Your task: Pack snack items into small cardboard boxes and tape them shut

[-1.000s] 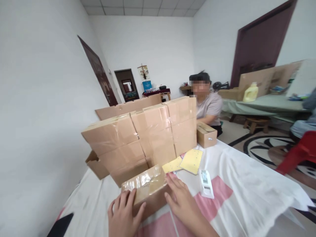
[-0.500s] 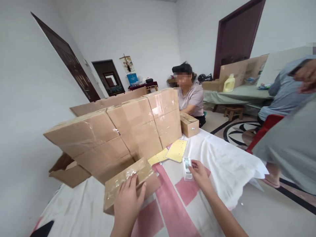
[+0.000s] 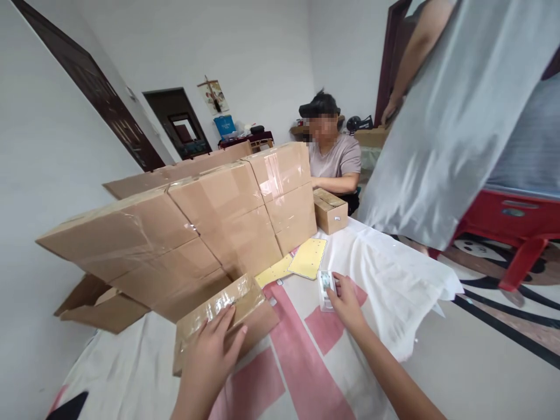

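Observation:
My left hand (image 3: 213, 353) lies flat, fingers spread, on top of a small taped cardboard box (image 3: 223, 318) near the front of the cloth-covered table (image 3: 306, 361). My right hand (image 3: 345, 301) reaches to the right and closes its fingers on a small white device (image 3: 325, 287) lying on the cloth. Two yellow sheets (image 3: 297, 262) lie just beyond that device.
A stack of taped cardboard boxes (image 3: 196, 227) fills the table's left and middle. A seated person (image 3: 332, 160) works at the far end beside a small box (image 3: 330, 211). Another person in grey (image 3: 450, 116) stands close on the right by a red chair (image 3: 507, 224).
My right hand left the small box, moved right and took hold of the white device. The person in grey has stepped in close on the right. My view swung rightward.

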Motion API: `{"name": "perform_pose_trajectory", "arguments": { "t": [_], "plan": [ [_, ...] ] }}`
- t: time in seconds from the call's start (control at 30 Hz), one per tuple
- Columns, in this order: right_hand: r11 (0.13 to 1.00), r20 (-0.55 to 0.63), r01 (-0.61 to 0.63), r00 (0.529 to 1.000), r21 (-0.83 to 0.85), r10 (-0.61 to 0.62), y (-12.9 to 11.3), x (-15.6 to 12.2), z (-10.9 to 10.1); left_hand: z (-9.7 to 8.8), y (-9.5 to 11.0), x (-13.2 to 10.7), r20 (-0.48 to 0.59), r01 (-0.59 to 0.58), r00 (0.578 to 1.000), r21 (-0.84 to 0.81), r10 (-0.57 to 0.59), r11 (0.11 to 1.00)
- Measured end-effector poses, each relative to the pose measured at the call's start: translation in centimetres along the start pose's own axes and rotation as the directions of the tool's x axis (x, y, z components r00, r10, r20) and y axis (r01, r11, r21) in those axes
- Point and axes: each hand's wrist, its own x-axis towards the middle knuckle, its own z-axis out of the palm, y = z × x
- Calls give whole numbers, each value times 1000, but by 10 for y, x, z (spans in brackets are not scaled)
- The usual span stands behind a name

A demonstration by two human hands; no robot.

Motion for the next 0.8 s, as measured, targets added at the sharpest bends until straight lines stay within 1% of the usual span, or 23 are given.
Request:
{"name": "perform_pose_trajectory", "arguments": {
  "t": [0.07, 0.1, 0.13, 0.17, 0.2, 0.23, 0.27, 0.3, 0.33, 0.37, 0.4, 0.43, 0.47, 0.5, 0.57, 0.63, 0.7, 0.8],
  "plan": [
    [1000, 28, -6, 1000, 5, 5, 0, -1, 1, -14, -4, 12, -40, -82, 996, -26, 81, 996],
    [1000, 34, -6, 999, 4, 5, 0, -1, 1, -21, 0, 18, -89, -123, 989, -45, 119, 991],
    [1000, 33, -8, 999, 2, 8, 0, -2, 2, -25, 9, 24, -160, -159, 976, -78, 145, 984],
    [1000, 33, -19, 999, 1, 19, 0, -1, 2, -27, 22, 28, -232, -195, 959, -130, 161, 972],
    [999, 38, -43, 998, 3, 43, 0, 1, 2, -25, 40, 31, -290, -227, 943, -204, 163, 952],
    [997, 50, -80, 996, 12, 80, -1, 3, 1, -20, 61, 33, -328, -261, 932, -307, 156, 915],
    [992, 70, -124, 990, 26, 122, -2, 7, -1, -10, 84, 35, -293, -279, 943, -430, 160, 859],
    [986, 92, -162, 983, 45, 158, -4, 13, -3, 4, 108, 36, -197, -255, 965, -559, 172, 789],
    [980, 113, -187, 977, 64, 179, -6, 19, -6, 20, 130, 38, -31, -146, 985, -674, 169, 724],
    [978, 128, -192, 975, 83, 181, -10, 25, -8, 37, 149, 41, 139, 14, 980, -753, 139, 658],
    [978, 135, -181, 977, 100, 167, -13, 32, -10, 55, 165, 45, 256, 146, 961, -795, 108, 588],
    [980, 136, -161, 980, 116, 145, -17, 37, -11, 72, 176, 49, 343, 256, 937, -807, 70, 532],
    [982, 136, -139, 983, 129, 121, -20, 41, -10, 87, 184, 55, 427, 359, 904, -800, 36, 481],
    [982, 141, -123, 985, 145, 103, -23, 44, -9, 99, 188, 60, 485, 432, 875, -785, 5, 444],
    [975, 146, -115, 985, 188, 88, -27, 44, -4, 117, 189, 68, 559, 529, 828, -748, -48, 400],
    [966, 141, -126, 985, 225, 95, -27, 40, 1, 125, 187, 70, 584, 571, 807, -736, -86, 363],
    [962, 136, -135, 985, 237, 105, -27, 36, 5, 128, 186, 68, 583, 581, 806, -750, -98, 315],
    [962, 148, -142, 983, 234, 109, -27, 33, 5, 127, 191, 68, 547, 551, 832, -796, -89, 250]
  ]
}}
